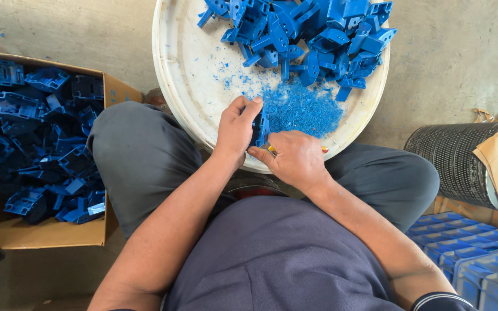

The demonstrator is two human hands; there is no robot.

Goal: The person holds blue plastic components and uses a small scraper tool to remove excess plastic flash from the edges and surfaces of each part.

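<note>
Left hand [236,129] pinching a small blue moulded plastic part [260,128] over the near rim of the round white plastic tray [180,69]. Right hand [293,158] closed around a yellow-handled tool [272,149], touching the part's lower edge. Likely light, stiff, thin-edged; best gripped by its flat sides. Blue shavings [304,109] just beyond, trimmed-looking pieces in the cardboard box [47,233] far left.

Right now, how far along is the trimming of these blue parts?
Done: the cardboard box at the person's left holds many blue parts, and a heap of blue shavings lies on the white round tray. In hand: the left hand grips one blue part while the right hand works it with a small tool. Left: a pile of parts on the tray's far side.
</note>
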